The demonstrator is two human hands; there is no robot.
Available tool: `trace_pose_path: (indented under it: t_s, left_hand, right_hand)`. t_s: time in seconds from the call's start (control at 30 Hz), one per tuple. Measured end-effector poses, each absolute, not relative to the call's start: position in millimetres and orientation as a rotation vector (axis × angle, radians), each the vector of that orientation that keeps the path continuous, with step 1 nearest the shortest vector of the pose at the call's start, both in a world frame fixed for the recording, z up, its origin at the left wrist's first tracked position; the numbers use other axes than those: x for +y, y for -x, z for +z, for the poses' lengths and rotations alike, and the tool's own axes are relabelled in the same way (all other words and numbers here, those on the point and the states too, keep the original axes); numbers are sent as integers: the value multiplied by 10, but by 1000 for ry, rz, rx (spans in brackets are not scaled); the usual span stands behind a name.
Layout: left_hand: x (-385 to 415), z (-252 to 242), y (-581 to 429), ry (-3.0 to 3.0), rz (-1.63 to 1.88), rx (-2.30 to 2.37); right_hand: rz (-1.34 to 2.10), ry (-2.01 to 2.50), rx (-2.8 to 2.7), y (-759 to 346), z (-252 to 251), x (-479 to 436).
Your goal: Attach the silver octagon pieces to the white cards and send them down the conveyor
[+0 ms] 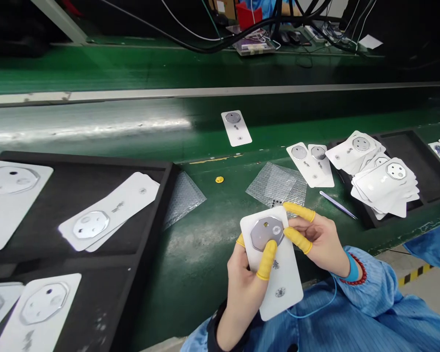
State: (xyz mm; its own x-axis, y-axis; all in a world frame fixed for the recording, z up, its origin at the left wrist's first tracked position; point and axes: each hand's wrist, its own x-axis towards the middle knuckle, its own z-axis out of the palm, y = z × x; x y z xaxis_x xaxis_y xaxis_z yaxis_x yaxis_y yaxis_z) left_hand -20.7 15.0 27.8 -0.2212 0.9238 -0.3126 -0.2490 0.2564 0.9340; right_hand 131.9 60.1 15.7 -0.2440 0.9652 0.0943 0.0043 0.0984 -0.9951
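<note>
A white rectangular panel (288,278) with rounded corners and a grey octagonal recess is tilted up in front of me. My left hand (247,274) grips it from the left, its thumb pressed on the recess. At the upper right edge, my right hand (317,242) has its thumb and index finger, slightly apart, against the panel. Both hands wear yellow finger cots, and a blue band with a cord circles the right wrist. Just behind the panel lies a sheet of bubble wrap (275,181) with small black dots on its near edge. Purple tweezers (338,205) rest beyond the right hand.
A black tray (146,274) on the left holds similar panels; another black tray (432,161) on the right carries a pile (385,190). Two panels (311,168) lie beside it, one (237,132) farther back. A yellow finger cot (219,180) sits on the green bench.
</note>
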Motion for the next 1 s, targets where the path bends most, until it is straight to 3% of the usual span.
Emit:
trace_pose_path:
  t_s: [0.23,0.43,0.53,0.7,1.0]
  left_hand:
    - [97,184,210,-690,1352,1400]
    - [185,60,630,-792,1457,1804]
    - [255,-85,837,-987,1291,1920]
    - [321,-218,695,-1012,990,1625]
    - [370,-97,287,-824,1002,1366]
  right_hand:
    - [1261,999,-1615,-1318,143,597]
    - [617,1218,-2243,-1616,-369,627]
    - [503,1157,-2331,-1741,-503,656]
    - [587,818,-2305,-1805,-121,803]
    - [840,586,-2655,-1853,409,1064]
